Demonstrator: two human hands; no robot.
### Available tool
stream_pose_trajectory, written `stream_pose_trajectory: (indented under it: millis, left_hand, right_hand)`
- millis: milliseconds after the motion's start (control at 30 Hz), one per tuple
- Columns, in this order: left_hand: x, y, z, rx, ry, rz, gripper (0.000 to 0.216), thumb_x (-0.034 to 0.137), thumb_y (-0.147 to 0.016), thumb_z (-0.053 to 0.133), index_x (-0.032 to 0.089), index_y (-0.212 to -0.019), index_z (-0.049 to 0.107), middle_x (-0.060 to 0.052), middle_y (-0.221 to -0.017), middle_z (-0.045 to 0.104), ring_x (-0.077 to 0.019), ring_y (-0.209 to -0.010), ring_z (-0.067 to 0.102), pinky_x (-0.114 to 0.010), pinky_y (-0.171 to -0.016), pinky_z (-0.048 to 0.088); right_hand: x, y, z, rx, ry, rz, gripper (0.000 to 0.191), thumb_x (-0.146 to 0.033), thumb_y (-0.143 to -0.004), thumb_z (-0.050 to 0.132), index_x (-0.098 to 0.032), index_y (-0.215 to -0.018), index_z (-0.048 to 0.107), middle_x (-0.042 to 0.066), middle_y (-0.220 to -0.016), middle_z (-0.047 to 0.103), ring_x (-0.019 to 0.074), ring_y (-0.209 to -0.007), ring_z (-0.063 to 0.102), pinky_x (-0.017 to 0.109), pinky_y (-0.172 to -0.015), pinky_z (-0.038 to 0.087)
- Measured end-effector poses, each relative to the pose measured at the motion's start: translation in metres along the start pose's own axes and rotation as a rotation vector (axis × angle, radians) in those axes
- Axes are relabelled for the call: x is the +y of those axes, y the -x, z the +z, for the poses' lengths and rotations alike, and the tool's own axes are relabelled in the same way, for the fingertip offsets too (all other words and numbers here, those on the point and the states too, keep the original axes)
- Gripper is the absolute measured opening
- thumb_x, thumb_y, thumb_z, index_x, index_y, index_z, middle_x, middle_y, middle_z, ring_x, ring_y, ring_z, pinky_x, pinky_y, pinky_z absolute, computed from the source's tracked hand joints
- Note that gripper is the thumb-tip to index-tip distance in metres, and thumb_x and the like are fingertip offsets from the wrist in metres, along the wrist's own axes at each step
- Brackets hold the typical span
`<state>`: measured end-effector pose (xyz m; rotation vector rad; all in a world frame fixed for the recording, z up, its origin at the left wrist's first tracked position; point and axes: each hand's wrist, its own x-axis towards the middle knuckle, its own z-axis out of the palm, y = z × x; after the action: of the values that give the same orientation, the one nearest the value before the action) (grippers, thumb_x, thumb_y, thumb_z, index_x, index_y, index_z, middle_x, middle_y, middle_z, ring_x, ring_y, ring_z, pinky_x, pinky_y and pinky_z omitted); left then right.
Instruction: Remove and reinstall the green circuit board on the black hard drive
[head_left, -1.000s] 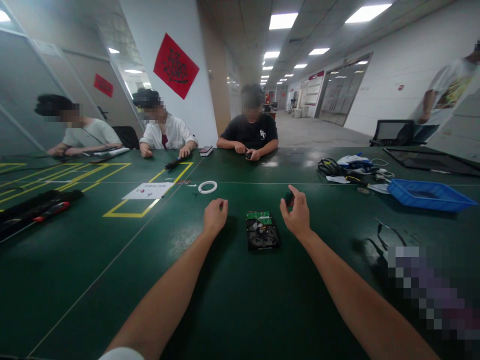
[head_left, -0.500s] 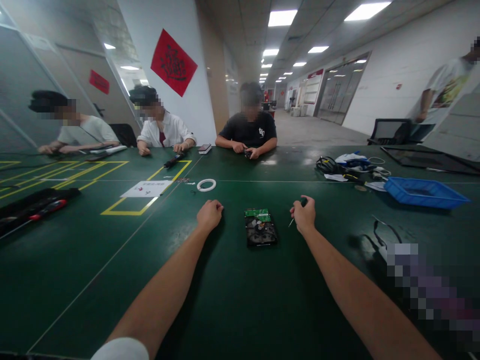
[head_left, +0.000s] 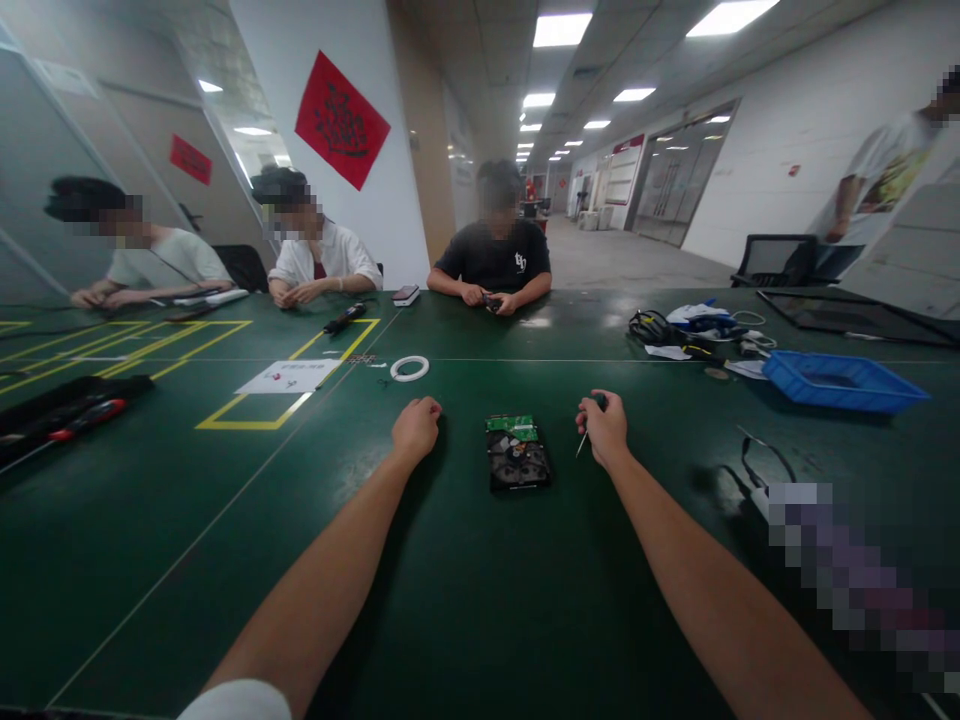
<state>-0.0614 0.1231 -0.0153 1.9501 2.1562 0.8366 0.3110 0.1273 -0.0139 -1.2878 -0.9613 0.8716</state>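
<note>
A hard drive (head_left: pixel 517 455) with a green circuit board at its far end lies flat on the green table (head_left: pixel 465 600), between my two hands. My right hand (head_left: pixel 606 428), just right of the drive, is closed round a screwdriver (head_left: pixel 582 443); its dark handle shows above my fingers and its thin shaft slants down toward the table. To the left of the drive, my left hand (head_left: pixel 417 425) rests on the table with its fingers curled in. Whatever those fingers may hold is hidden. Neither hand touches the drive.
Beyond my left hand lie a white ring (head_left: pixel 409 369), small screws (head_left: pixel 362 358) and a paper sheet (head_left: pixel 289 377). A blue tray (head_left: pixel 844 380) and a pile of cables (head_left: pixel 660 330) stand right. A black tool case (head_left: pixel 75 415) lies far left. Co-workers sit across the table.
My view has shifted slightly. The screwdriver in my right hand now points more steeply down. Across the table, the co-worker in the white shirt has brought both hands together.
</note>
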Motion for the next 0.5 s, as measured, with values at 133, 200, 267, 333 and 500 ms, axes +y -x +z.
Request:
stream_pose_trajectory:
  millis: [133, 200, 267, 333, 500]
  left_hand:
    - [-0.005, -0.003, -0.002, 0.026, 0.121, -0.008, 0.011, 0.019, -0.088, 0.061, 0.024, -0.095, 0.069, -0.006, -0.098, 0.071, -0.0231, -0.095, 0.065, -0.033, -0.084, 0.046]
    - [-0.008, -0.003, -0.004, 0.039, 0.191, -0.006, 0.011, 0.02, -0.087, 0.062, 0.023, -0.095, 0.068, -0.005, -0.094, 0.072, -0.0216, -0.091, 0.066, -0.032, -0.083, 0.047]
    - [-0.008, -0.004, -0.007, 0.052, 0.262, 0.002, 0.011, 0.02, -0.086, 0.062, 0.022, -0.096, 0.068, -0.004, -0.091, 0.072, -0.0204, -0.087, 0.066, -0.031, -0.082, 0.048]
    - [-0.004, -0.003, -0.009, 0.063, 0.334, 0.012, 0.011, 0.022, -0.086, 0.062, 0.021, -0.096, 0.067, -0.004, -0.088, 0.071, -0.0197, -0.084, 0.065, -0.031, -0.081, 0.048]
    - [0.031, 0.002, -0.003, 0.0, 0.537, 0.082, 0.016, 0.026, -0.084, 0.062, 0.019, -0.097, 0.065, -0.003, -0.084, 0.071, -0.0169, -0.077, 0.066, -0.029, -0.074, 0.051]
  right_hand:
    - [0.001, 0.0, 0.002, 0.023, -0.019, -0.013, 0.044, -0.03, -0.079, 0.066, -0.025, -0.12, 0.052, -0.003, -0.082, 0.065, 0.0128, -0.057, 0.063, 0.02, -0.041, 0.049]
    - [0.001, 0.0, 0.003, 0.023, -0.035, -0.009, 0.042, -0.028, -0.079, 0.067, -0.025, -0.118, 0.052, -0.003, -0.081, 0.065, 0.0125, -0.056, 0.062, 0.02, -0.04, 0.048]
    - [-0.001, 0.001, 0.004, 0.006, -0.077, 0.014, 0.04, -0.026, -0.079, 0.067, -0.026, -0.116, 0.053, -0.003, -0.081, 0.065, 0.0119, -0.056, 0.062, 0.019, -0.039, 0.047]
    - [-0.005, 0.001, 0.004, -0.016, -0.146, 0.079, 0.034, -0.023, -0.079, 0.067, -0.025, -0.11, 0.054, -0.004, -0.08, 0.064, 0.0099, -0.054, 0.059, 0.017, -0.039, 0.045]
    - [-0.028, 0.003, 0.003, -0.159, -0.215, 0.249, 0.017, -0.022, -0.078, 0.072, -0.017, -0.08, 0.056, -0.001, -0.069, 0.061, 0.0048, -0.048, 0.048, 0.012, -0.035, 0.032]
